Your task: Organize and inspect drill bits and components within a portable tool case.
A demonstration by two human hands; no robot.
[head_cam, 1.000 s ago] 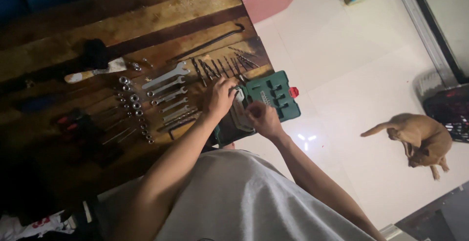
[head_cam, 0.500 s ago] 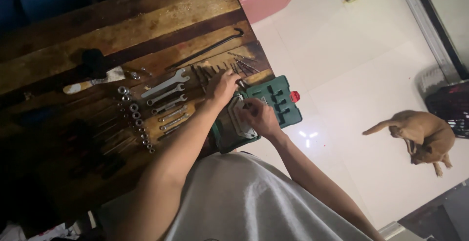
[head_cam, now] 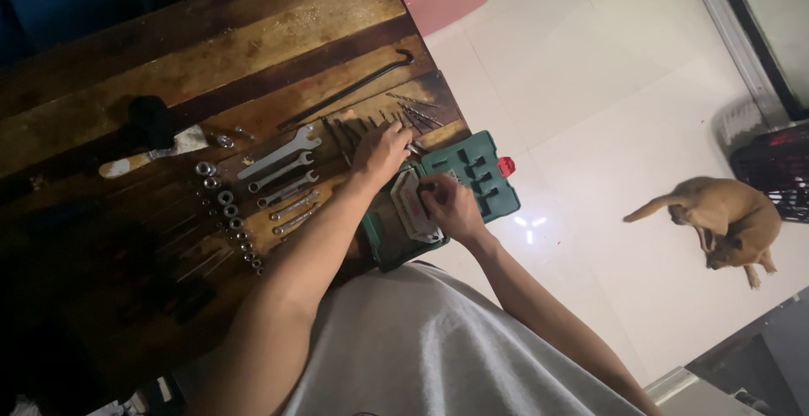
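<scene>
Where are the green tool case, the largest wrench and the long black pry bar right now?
green tool case (head_cam: 472, 171): head view, on its moulded green tray.
largest wrench (head_cam: 278, 151): head view, mid-shaft.
long black pry bar (head_cam: 350, 89): head view, middle of the bar.

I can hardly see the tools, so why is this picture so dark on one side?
Head view: the wooden workbench lies dim, its lower left nearly black; the pale tiled floor is bright, with a small glare spot; the left hand looks slightly soft.
</scene>
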